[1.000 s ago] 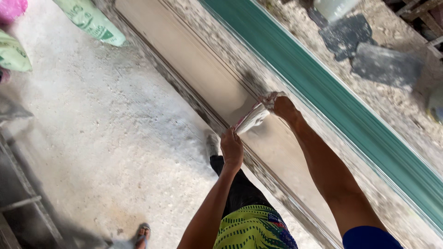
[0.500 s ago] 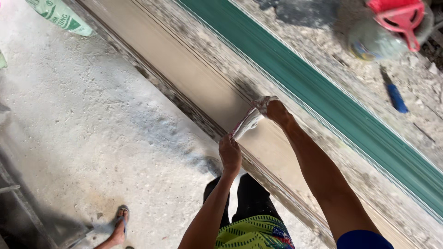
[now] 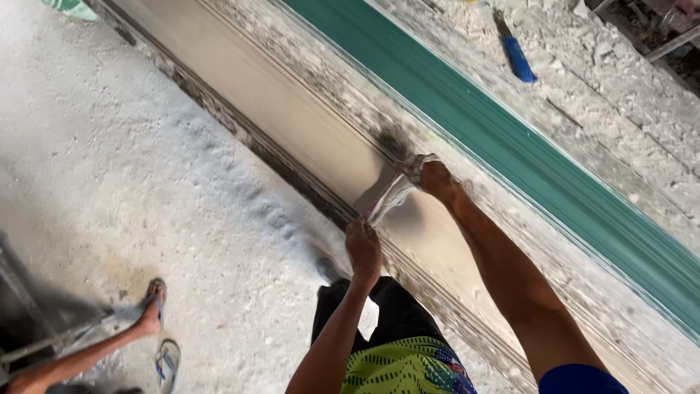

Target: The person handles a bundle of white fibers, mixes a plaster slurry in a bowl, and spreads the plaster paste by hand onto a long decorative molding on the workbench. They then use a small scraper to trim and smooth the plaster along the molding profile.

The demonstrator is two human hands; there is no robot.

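Observation:
My left hand (image 3: 362, 246) and my right hand (image 3: 434, 177) each grip one end of a thin clear plastic strip (image 3: 390, 195) stretched between them. The strip is pressed across a long beige moulded panel (image 3: 292, 117) that runs diagonally through the view. My right hand sits at the panel's far edge, my left hand at its near edge. Both hands are dusted with pale plaster. Alongside the panel's far side lies a long green strip (image 3: 510, 153).
A blue-handled tool (image 3: 516, 55) lies on rubble at the upper right. Another person's leg and foot in a sandal (image 3: 149, 310) stand at the lower left on the dusty white floor (image 3: 109, 182). A green-and-white sack (image 3: 69, 7) shows at the top left.
The view has shifted along the panel: sacks and a red item have left the frame, the blue tool has come nearer. Both hands keep the strip stretched across the panel.

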